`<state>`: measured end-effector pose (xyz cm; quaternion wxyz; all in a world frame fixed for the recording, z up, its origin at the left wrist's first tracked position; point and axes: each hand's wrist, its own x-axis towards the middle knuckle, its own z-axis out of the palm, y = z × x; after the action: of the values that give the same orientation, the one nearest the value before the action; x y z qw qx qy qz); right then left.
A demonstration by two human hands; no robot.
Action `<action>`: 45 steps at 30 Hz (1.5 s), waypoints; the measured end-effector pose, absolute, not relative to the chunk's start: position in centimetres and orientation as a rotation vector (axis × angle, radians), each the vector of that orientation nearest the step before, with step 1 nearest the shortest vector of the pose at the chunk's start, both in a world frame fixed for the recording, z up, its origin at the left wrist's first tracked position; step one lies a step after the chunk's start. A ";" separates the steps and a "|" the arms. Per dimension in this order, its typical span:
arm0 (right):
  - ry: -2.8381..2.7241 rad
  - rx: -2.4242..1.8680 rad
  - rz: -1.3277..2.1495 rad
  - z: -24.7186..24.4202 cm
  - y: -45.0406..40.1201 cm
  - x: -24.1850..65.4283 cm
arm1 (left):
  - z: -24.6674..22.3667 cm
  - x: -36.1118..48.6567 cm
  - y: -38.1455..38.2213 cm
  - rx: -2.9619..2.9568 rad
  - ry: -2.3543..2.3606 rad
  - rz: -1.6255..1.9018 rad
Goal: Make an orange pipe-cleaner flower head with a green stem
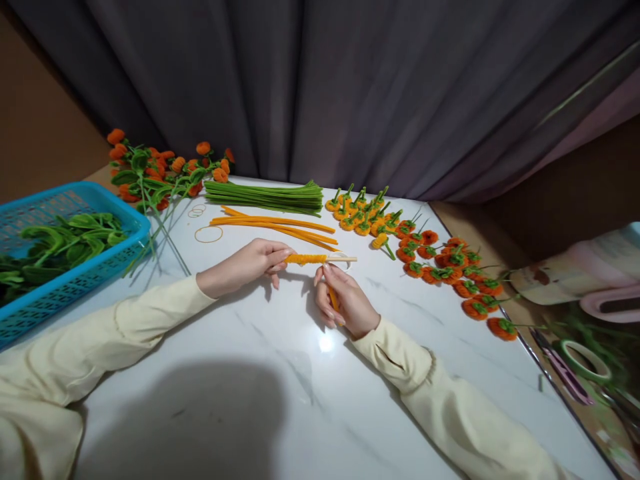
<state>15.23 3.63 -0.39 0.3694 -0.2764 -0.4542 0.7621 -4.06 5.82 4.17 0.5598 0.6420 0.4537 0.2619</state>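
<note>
A thin wooden stick (349, 259) lies level above the white table (240, 373), with an orange fuzzy stem wound round it in a coil (307, 259). My left hand (257, 260) pinches the coil's left end between thumb and fingers. At the coil's right end, my right hand (345, 297) is closed on the loose tail of the orange stem (333, 298), which runs down through the fingers. Behind the hands lie straight orange stems (285, 223) and a bundle of green stems (265, 196). A pale ring-shaped item, partly hidden, is behind the stick.
Left, a blue basket (75, 270) holds green leaves; orange flowers (155, 167) lie behind it. Yellow pumpkin-like pieces (363, 227) and orange-red ones (465, 288) spread across the right. Green tape (585, 360) and a pink-handled tool (570, 377) lie beyond the right edge.
</note>
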 end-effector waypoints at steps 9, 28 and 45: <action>-1.165 -0.747 1.939 -0.6 3.8 15.3 | 3.2 -4.5 5.5 2.482 1.082 0.873; -1.232 -0.750 1.982 -0.8 3.8 15.6 | 2.4 -6.1 5.7 3.152 0.927 0.698; -1.216 -0.769 2.082 -0.6 3.6 15.3 | 5.3 -6.7 6.0 3.038 1.193 0.290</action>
<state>15.27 3.61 -0.61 0.3007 -0.2898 -0.4581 0.7847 -6.66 6.04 5.27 -0.0676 0.9250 0.3632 0.0883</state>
